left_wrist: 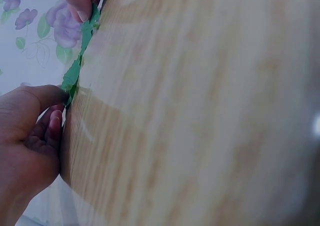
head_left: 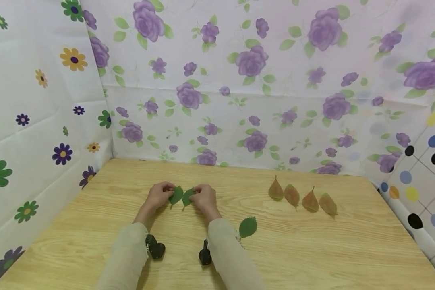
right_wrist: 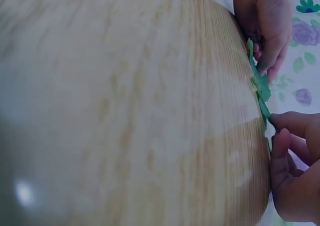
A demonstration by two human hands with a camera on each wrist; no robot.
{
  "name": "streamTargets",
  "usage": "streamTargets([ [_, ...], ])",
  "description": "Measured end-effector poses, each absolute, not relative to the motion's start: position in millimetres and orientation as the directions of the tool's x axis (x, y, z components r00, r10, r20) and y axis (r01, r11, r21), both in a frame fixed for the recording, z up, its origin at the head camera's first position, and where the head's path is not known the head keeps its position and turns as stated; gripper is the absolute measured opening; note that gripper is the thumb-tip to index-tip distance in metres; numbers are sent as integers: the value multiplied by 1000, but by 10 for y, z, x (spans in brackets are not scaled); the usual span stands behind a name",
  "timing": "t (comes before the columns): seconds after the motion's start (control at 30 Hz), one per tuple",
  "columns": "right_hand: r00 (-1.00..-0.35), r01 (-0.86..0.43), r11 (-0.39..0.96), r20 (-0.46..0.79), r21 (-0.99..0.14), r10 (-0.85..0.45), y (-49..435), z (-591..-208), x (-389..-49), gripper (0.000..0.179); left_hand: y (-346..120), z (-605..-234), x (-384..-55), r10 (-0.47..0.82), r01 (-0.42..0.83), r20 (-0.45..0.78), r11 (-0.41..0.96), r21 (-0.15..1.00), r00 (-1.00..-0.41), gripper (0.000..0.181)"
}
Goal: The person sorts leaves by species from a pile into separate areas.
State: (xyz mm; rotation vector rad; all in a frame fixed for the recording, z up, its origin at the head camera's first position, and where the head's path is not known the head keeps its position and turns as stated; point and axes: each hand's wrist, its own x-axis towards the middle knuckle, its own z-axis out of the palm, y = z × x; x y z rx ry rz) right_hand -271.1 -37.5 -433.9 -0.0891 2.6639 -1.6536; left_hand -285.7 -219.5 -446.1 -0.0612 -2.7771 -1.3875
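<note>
My left hand (head_left: 160, 196) pinches the edge of a green leaf (head_left: 177, 195) with serrated sides, low over the wooden table. Just to its right, a second green leaf (head_left: 187, 198) is pinched between thumb and finger of my right hand (head_left: 205, 200). The two leaves are side by side, stems pointing toward me. In the left wrist view the left thumb lies on its leaf (left_wrist: 71, 78); the right wrist view has the right fingertips at the edge of theirs (right_wrist: 264, 108). A third green leaf (head_left: 248, 227) lies flat beside my right sleeve, its stem end partly behind the cuff.
Several reddish-brown leaves (head_left: 291, 195) lie in a row at the right of the wooden table (head_left: 311, 249), some stem up, some stem down. Black devices (head_left: 156, 247) sit at both wrists. Flower-patterned cloth (head_left: 235, 108) hangs behind the table, and more patterned cloth stands at both sides.
</note>
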Motion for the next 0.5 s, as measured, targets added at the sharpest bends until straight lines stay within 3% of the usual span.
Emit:
streamTargets([
  [0.3,-997,-73,491,63,-868,-36,-390,-4362,-2719,25,-2193,-4478,-2879,-10,28,43,599,800,-999,20],
  [0.5,-997,-53,449,25,-892,-67,-395,-4317,-2733,32,-2198,-4470,-2874,-8,28,40,591,806,-999,21],
])
